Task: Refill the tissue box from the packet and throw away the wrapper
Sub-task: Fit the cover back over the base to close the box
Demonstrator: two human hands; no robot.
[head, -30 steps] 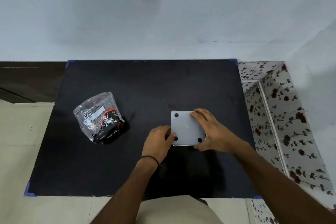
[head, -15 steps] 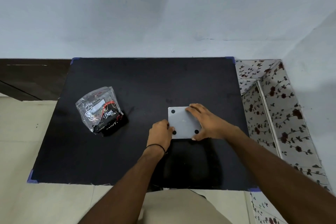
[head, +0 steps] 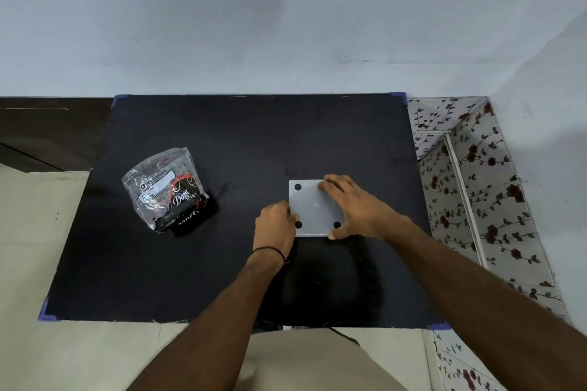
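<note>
A white square tissue box (head: 314, 208) lies bottom up on the black table (head: 247, 136), with black round feet at its corners. My left hand (head: 275, 225) grips its left near corner. My right hand (head: 355, 206) is spread over its right side, fingers on the far edge and thumb at the near edge. A clear plastic tissue packet (head: 166, 189) with black, red and white print rests on the table's left part, well away from both hands.
A pale wall rises right behind the table. To the right stands a surface with a floral pattern (head: 476, 187). Beige floor (head: 47, 232) shows to the left and front. Blue tape marks the table's corners.
The two hands and the box keep nearly the same pose; only the camera view has shifted slightly.
</note>
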